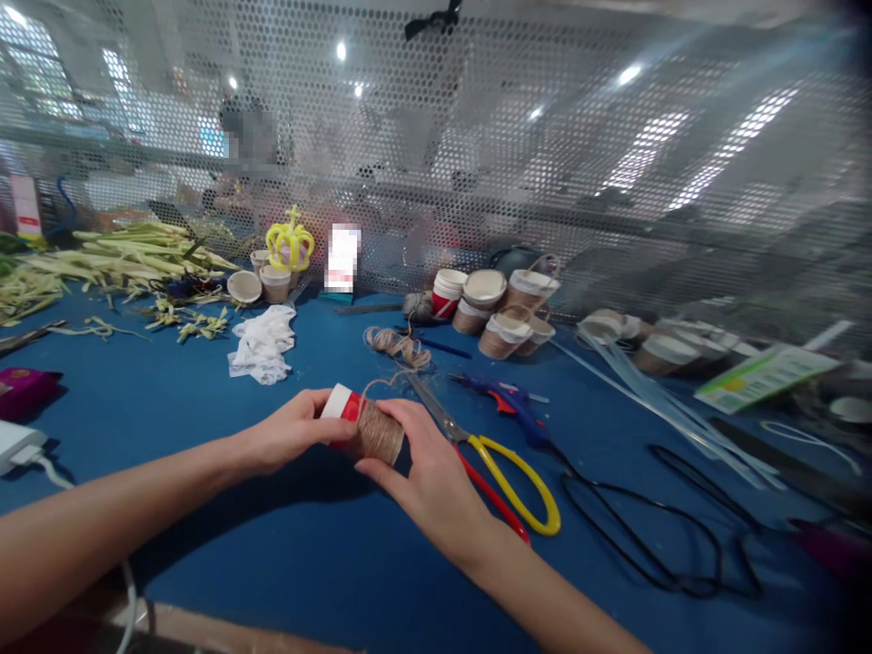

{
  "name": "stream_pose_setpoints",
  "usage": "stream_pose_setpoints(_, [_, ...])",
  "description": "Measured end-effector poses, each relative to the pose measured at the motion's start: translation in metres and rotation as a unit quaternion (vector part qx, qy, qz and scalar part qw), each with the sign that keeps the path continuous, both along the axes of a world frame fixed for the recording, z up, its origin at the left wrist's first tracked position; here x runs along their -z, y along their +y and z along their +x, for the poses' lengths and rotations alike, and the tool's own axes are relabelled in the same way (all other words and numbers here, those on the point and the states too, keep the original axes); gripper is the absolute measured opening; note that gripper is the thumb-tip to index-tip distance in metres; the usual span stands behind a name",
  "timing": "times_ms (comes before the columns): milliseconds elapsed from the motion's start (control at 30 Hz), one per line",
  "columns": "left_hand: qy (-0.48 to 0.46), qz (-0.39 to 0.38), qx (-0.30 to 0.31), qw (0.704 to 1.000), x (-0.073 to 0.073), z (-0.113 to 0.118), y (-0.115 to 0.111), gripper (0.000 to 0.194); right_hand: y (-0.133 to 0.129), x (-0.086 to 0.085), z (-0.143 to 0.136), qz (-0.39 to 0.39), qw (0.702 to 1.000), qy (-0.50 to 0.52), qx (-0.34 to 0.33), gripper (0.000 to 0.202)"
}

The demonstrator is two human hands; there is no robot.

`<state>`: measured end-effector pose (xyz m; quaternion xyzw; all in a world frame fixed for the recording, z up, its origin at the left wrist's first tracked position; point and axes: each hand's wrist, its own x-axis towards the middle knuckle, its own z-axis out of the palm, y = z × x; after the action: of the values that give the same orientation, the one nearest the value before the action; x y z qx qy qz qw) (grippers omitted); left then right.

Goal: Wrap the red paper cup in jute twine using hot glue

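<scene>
Between both hands, tilted on its side above the blue table, is a red and white paper cup (346, 406) partly wrapped in brown twine (381, 434). My left hand (300, 427) grips the cup's white-and-red end, thumb along its side. My right hand (426, 454) curls around the twine-wrapped end. A strand runs from the cup to a loose bundle of twine (399, 348) just beyond. Close to my right hand lie large scissors (514, 481) with one yellow and one red handle. Farther right rests a blue hot glue gun (510, 406).
Twine-wrapped cups (508, 331) stand at the back by a perforated metal screen (422, 118). Clear glue sticks (668, 400) and a black cable (640, 495) lie right. Crumpled white cloth (264, 345), a phone (341, 257), a yellow crown-shaped object (291, 243) and pale plant strips (129, 250) are left.
</scene>
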<state>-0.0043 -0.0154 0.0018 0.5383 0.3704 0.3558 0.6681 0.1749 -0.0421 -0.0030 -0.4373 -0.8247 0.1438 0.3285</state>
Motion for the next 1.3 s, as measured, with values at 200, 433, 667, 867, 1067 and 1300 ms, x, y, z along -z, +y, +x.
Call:
stream_pose_setpoints(200, [-0.046,-0.075,-0.024,0.996,0.002,0.001,0.002,0.029,-0.002,0.004,0.000,0.062,0.998,-0.025,-0.017,0.049])
stream_pose_setpoints(433, [-0.021,-0.085,-0.027,0.996,0.001,0.002,0.001,0.028,-0.005,0.006,0.000,0.062,0.997,-0.037,-0.022,0.050])
stream_pose_setpoints(667, [0.053,-0.031,-0.001,0.998,0.001,0.003,-0.004,0.024,0.002,-0.010,0.004,-0.171,0.978,0.119,-0.029,0.043])
stream_pose_setpoints(867, [0.074,-0.014,0.033,0.997,-0.002,0.006,-0.008,0.022,0.025,-0.030,0.000,-0.255,0.951,0.154,-0.086,0.041])
stream_pose_setpoints(1067, [0.079,-0.013,0.032,0.996,0.003,0.004,-0.008,0.025,0.044,-0.026,-0.012,-0.216,0.972,0.041,-0.082,0.031])
stream_pose_setpoints(1300, [0.087,-0.012,0.000,0.996,0.000,0.000,-0.006,0.032,0.050,-0.039,0.045,-0.146,0.974,-0.022,0.171,0.019])
